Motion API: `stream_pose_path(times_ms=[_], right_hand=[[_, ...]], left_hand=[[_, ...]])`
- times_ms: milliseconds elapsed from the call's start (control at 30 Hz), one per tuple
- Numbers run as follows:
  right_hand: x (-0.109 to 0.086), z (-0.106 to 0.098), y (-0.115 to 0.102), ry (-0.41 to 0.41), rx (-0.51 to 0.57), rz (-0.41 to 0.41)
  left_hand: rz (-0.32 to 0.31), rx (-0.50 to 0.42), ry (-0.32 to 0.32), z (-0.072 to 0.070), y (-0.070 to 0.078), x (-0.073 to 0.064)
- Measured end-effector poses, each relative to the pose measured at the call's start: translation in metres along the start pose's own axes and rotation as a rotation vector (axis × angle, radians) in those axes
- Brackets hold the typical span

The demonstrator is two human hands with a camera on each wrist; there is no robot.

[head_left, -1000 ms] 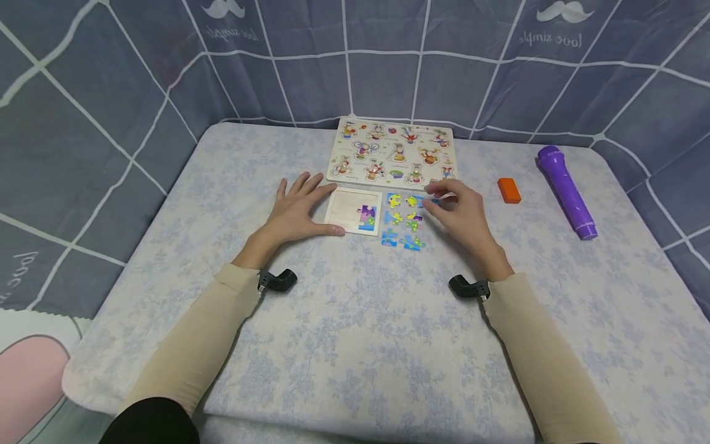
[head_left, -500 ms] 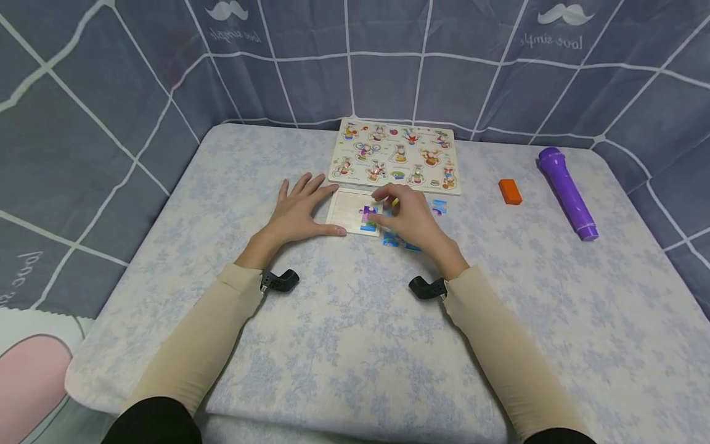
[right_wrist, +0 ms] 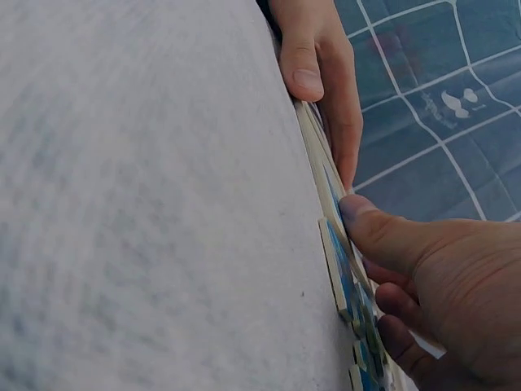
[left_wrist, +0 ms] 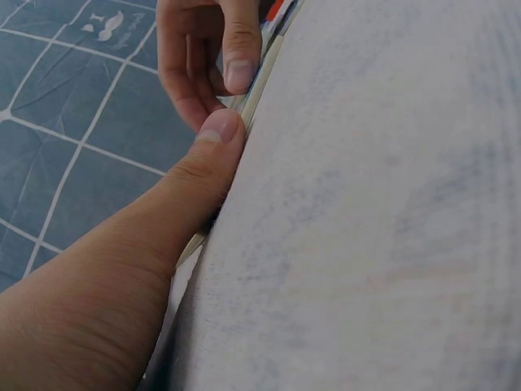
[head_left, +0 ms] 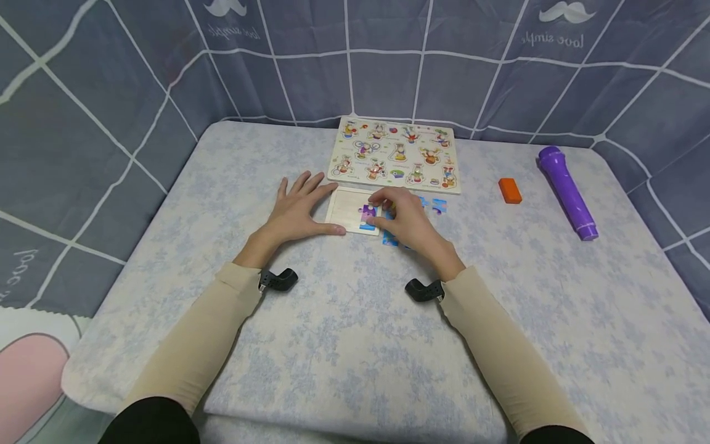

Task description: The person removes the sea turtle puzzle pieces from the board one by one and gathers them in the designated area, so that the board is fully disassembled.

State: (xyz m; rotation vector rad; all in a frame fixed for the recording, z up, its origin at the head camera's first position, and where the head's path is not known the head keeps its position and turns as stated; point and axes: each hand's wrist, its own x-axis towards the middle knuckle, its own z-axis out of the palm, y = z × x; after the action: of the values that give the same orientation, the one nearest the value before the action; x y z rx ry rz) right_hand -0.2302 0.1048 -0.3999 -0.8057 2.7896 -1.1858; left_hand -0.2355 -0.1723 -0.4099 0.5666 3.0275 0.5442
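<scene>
A small wooden puzzle tray (head_left: pixel 344 213) lies on the table, with a purple puzzle piece (head_left: pixel 367 211) and a blue one along its right side. My left hand (head_left: pixel 299 213) rests spread beside it, thumb on its near edge and fingertips at its far left corner. My right hand (head_left: pixel 409 216) is over the tray's right edge, its thumb and curled fingers pinching at the puzzle piece there, which they partly cover. Loose blue pieces (head_left: pixel 389 239) lie beneath and beside that hand, partly hidden. In the right wrist view its thumb (right_wrist: pixel 366 216) touches the tray edge.
A larger picture board (head_left: pixel 394 154) with cartoon figures lies just behind the tray. Farther right are an orange block (head_left: pixel 510 191) and a purple flashlight-shaped tube (head_left: pixel 567 192). A grey gridded curtain (head_left: pixel 383 80) hangs behind the table.
My right hand has moved left from the loose pieces to the tray's right edge, then shifted only slightly. My left hand has stayed at the tray.
</scene>
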Motion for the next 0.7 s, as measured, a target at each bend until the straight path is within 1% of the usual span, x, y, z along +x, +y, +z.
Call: stream_pose_path(times_ms=[367,467,567,700], right_hand=[[0.0042,0.0008,-0.0021,-0.036,0.003,0.042],[0.0048,0.0017,-0.0029,-0.044,0.014,0.04],[0.0052,0.0024,-0.0043,-0.041,0.012,0.019],[0.0043,0.0007,-0.0061,-0.036,-0.047,0.003]], left_hand=[[-0.003,-0.002,-0.009,-0.0004,-0.0007,0.0001],[-0.003,-0.002,-0.009,-0.0008,-0.0004,-0.0001],[-0.002,0.002,-0.005,-0.0009,-0.0001,0.0],[0.0,0.005,-0.002,-0.0005,0.0005,0.0004]])
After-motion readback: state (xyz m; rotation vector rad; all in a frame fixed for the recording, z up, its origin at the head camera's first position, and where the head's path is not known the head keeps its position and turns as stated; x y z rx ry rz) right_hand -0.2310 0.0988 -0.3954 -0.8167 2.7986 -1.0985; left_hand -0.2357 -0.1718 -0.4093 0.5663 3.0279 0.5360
